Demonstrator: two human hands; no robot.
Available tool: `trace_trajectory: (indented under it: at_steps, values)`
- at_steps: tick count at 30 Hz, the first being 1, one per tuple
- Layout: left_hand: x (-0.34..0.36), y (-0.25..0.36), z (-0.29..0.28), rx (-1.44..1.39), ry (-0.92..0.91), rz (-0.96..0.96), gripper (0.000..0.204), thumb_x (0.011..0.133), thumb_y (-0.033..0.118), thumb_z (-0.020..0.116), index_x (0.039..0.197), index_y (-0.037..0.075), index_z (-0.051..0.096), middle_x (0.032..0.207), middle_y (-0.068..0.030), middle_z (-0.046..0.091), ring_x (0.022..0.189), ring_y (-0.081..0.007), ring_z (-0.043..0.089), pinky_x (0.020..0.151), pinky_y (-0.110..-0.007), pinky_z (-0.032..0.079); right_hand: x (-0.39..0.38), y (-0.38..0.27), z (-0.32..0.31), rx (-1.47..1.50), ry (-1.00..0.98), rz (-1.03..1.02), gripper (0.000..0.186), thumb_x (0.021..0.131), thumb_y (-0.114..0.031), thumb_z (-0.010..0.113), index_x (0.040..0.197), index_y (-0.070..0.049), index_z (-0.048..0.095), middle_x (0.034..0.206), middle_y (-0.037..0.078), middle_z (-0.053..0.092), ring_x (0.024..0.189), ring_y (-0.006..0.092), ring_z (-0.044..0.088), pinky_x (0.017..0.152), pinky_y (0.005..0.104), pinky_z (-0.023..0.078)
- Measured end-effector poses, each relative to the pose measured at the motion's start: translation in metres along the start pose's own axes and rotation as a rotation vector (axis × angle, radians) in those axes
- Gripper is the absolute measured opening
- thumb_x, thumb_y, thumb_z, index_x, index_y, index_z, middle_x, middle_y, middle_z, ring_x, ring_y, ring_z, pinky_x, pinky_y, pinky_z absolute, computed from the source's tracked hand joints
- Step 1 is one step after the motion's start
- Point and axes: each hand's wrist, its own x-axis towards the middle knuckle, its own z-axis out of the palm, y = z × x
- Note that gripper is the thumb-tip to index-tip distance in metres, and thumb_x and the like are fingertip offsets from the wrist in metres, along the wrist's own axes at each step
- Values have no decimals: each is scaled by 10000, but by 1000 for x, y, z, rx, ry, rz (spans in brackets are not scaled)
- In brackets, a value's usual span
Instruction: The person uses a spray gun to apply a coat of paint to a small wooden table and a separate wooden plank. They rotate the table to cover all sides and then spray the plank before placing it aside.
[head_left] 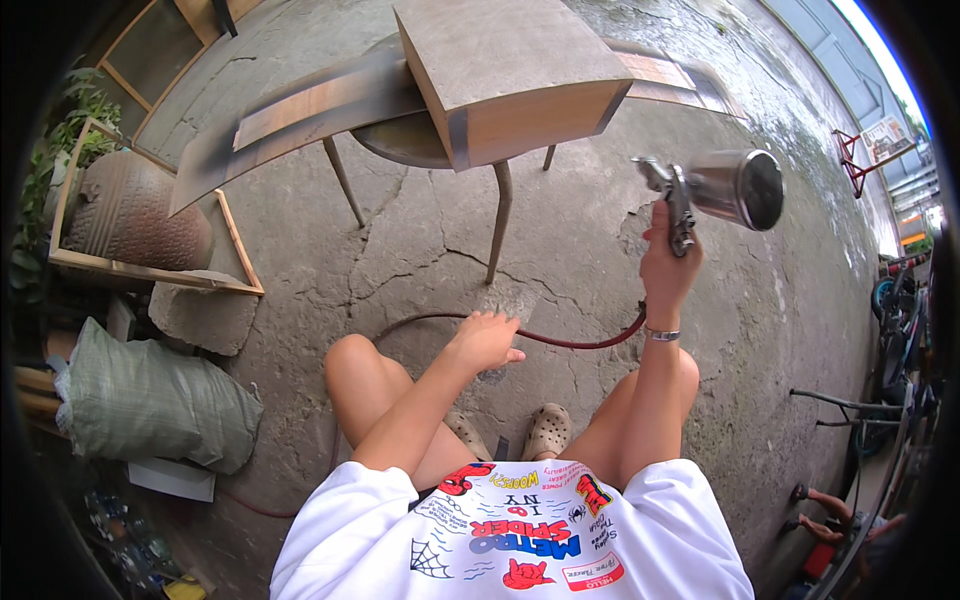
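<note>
My right hand [672,262] is closed round the handle of a metal spray gun [680,205], raised to the right of the box. The gun's silver cup [738,188] sticks out to the right, and its nozzle end points left. A dark red air hose [580,345] hangs in a curve from below that hand to my left hand [488,338]. The fingers of my left hand bend over the hose, with the thumb apart. In front stands a box-shaped wooden piece [540,125], grey on top with dark-edged bare wood in front, resting on a round stool [400,140].
Long boards with dark sprayed edges reach out left [300,112] and right [670,72] of the box. At left are a wooden frame [235,240], a clay pot [140,210], a stone block [205,310] and a green woven sack [160,395]. Bicycles [890,320] and another person's hand [825,515] appear at right.
</note>
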Motion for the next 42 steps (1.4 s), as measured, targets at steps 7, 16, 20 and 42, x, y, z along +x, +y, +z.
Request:
trace_trajectory:
  at_steps: [7, 16, 20, 42]
  values:
    - [4, -1, 3, -7, -18, -3, 656, 942, 498, 657, 1394, 39, 531, 1253, -181, 645, 1231, -345, 589, 1050, -476, 444, -6, -11, -10, 119, -29, 190, 367, 973, -342, 725, 919, 21, 742, 662, 29, 672, 596, 55, 589, 536, 231, 433]
    - [8, 3, -1, 12, -36, -1, 643, 946, 504, 650, 1382, 48, 529, 1241, -175, 651, 1220, -345, 596, 1045, -479, 447, -60, -60, 1, 309, -307, 113, 190, 931, -155, 769, 907, 20, 700, 635, 0, 599, 589, 50, 489, 526, 242, 388]
    - [9, 4, -1, 29, -12, 16, 630, 945, 503, 650, 1365, 50, 529, 1228, -167, 653, 1211, -347, 600, 1037, -483, 450, -69, -68, 11, 372, -354, -50, 195, 909, -126, 778, 856, 19, 660, 612, 36, 537, 572, 84, 430, 520, 271, 377]
    - [3, 6, -4, 10, -31, -15, 653, 952, 506, 642, 1399, 46, 522, 1282, -176, 634, 1253, -331, 578, 1065, -478, 434, -26, -50, 15, 246, -215, -39, 243, 939, -207, 773, 925, 32, 732, 657, -8, 639, 602, 39, 529, 532, 236, 414]
